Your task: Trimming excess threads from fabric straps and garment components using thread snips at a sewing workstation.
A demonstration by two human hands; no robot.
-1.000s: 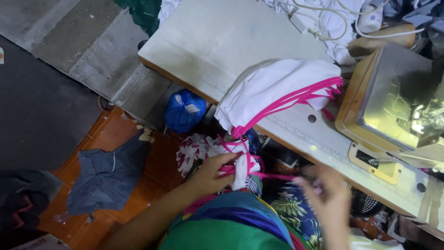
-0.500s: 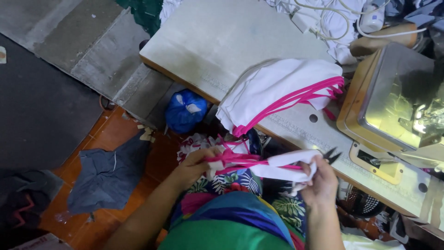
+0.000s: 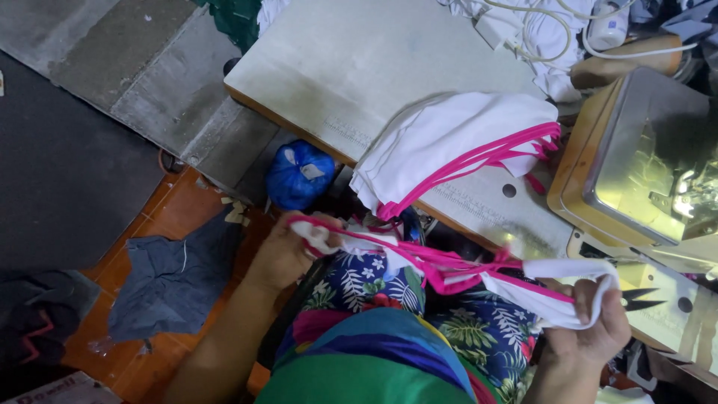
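My left hand (image 3: 283, 253) and my right hand (image 3: 591, 329) hold a white fabric piece with pink binding (image 3: 449, 269), stretched between them over my lap. The left end of it is bunched in my left fingers, and the right end is folded over my right fingers. A stack of like white pieces with pink edging (image 3: 449, 146) lies on the sewing table (image 3: 359, 67), hanging over its front edge just above my hands.
A sewing machine (image 3: 643, 161) stands at the right, with black snips (image 3: 643, 299) on the table beside it. A blue bag (image 3: 301, 173) sits under the table edge. Dark cloth scraps (image 3: 172, 280) lie on the orange floor. White cables (image 3: 538, 30) rest at the back.
My hands have risen from my lap and moved apart, drawing the white and pink piece out long between them. The stack on the table has stayed put.
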